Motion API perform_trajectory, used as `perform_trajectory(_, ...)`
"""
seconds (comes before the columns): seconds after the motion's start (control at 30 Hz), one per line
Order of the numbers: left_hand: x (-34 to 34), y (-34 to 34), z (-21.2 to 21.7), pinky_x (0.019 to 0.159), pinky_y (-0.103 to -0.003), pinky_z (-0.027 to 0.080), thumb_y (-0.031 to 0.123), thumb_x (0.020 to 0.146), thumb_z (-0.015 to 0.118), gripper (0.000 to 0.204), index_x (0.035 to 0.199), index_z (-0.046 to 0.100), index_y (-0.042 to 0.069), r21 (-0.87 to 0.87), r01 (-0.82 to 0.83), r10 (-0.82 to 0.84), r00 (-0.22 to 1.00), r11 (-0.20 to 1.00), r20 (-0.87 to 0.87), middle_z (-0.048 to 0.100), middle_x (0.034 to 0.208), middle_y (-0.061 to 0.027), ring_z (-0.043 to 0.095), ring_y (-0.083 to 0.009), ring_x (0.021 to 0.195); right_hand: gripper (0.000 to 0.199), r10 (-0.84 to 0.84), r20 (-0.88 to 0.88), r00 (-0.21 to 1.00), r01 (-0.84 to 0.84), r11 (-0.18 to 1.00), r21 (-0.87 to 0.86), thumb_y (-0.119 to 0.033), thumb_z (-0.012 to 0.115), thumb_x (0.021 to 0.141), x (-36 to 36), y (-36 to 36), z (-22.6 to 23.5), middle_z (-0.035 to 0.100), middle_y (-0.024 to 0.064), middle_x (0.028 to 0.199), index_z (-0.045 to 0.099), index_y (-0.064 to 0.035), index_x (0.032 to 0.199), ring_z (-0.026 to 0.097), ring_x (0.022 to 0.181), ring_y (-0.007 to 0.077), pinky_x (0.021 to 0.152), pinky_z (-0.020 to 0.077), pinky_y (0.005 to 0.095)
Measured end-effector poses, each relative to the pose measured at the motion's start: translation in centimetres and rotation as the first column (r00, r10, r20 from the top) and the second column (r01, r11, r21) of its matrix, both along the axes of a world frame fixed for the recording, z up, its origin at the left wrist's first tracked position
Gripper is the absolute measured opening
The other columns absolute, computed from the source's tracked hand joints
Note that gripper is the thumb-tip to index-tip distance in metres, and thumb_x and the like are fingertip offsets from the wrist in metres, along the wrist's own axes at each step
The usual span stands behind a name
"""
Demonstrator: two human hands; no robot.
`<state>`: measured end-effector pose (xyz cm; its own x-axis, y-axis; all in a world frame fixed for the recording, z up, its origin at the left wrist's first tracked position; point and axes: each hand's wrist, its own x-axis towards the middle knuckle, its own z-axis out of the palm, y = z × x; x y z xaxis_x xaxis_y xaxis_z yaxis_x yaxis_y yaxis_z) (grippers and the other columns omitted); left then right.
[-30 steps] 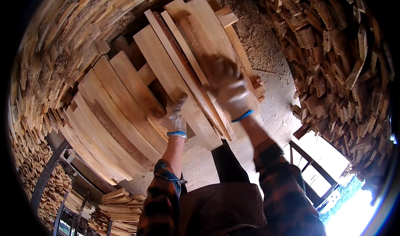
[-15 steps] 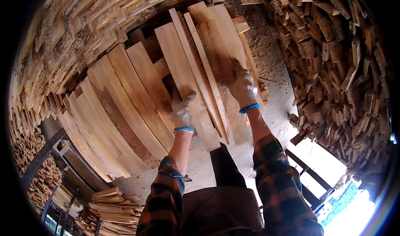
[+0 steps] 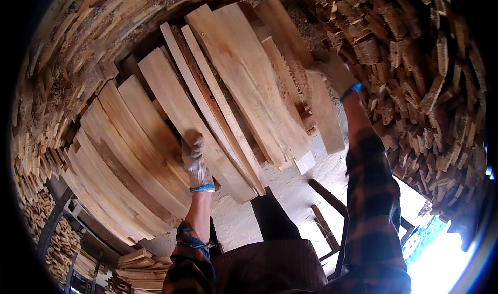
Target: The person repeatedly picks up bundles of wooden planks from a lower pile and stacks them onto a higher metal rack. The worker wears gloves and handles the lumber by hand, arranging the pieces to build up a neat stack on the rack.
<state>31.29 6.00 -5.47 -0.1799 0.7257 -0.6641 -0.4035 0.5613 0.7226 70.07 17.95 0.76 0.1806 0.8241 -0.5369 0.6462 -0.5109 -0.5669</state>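
Note:
In a white work glove with a blue cuff, my right hand is closed on the upper right edge of a wooden board, which slants along the right end of a row of boards. Its fingertips are dark and partly blurred. My left hand, gloved the same way, has its fingers bent against the left edge of a pale plank and grips it there. Right of that plank lie narrow strips with dark bark between them, then a wide pale board with a wavy edge.
More planks lie side by side on the left. Stacked wood curves around the far and left sides, and a tall pile of rough pieces stands on the right. Metal frames stand at lower left; dusty floor shows near me.
My right hand has moved right and slightly away from me, with a board now at the row's right end. The wide wavy-edged board is now uncovered. The view has shifted, too.

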Motion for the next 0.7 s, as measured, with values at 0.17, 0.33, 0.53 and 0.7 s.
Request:
perform_trajectory(0.17,1.0,-0.1,0.1,0.102,-0.030,0.039,0.018,0.097,0.048,0.043,0.136,0.041,0.001,0.041,0.097,-0.096,0.995,0.994,-0.026,0.056,0.124,-0.0075,0.054,-0.0162,0.113,0.050,-0.151,-0.020,0.988,0.151,0.989,-0.002,-0.029,0.061,0.086,-1.3,-2.7,-8.5,0.062,0.0167,0.121,0.053,-0.0045,0.130,0.063,0.103,0.0289,0.091,0.0493,0.0376)
perform_trajectory(0.33,-0.5,1.0,0.7,0.084,-0.027,0.049,0.015,0.092,0.059,0.044,0.131,0.046,0.000,0.056,0.183,-0.166,0.961,0.982,-0.223,0.060,0.108,-0.0061,0.058,-0.0145,0.095,0.067,0.071,0.590,0.804,-0.362,0.846,0.392,-0.042,0.056,0.090,-12.2,-5.8,-1.8,0.058,0.0190,0.119,0.036,-0.0037,0.141,0.061,0.102,0.0327,0.083,0.0514,0.0388)
perform_trajectory(0.53,0.2,2.0,1.9,0.085,-0.027,0.050,0.014,0.095,0.052,0.039,0.131,0.046,-0.001,0.048,0.015,-0.022,0.987,0.999,0.159,0.059,0.114,-0.0090,0.060,-0.0174,0.096,0.092,0.191,0.643,0.742,-0.377,0.911,0.165,-0.051,0.068,0.076,-26.8,-5.9,1.0,0.059,0.0217,0.099,0.028,-0.0039,0.144,0.061,0.085,0.0327,0.063,0.0514,0.0414)
perform_trajectory(0.7,0.1,1.7,2.9,0.088,-0.030,0.049,0.010,0.087,0.063,0.051,0.132,0.043,-0.003,0.086,0.085,-0.086,0.996,0.993,0.016,0.058,0.114,-0.0108,0.059,-0.0201,0.098,0.098,0.230,0.367,0.901,-0.266,0.963,0.050,-0.049,0.071,0.073,-25.7,-5.4,1.5,0.059,0.0229,0.094,0.023,-0.0057,0.146,0.065,0.084,0.0345,0.061,0.0535,0.0417)
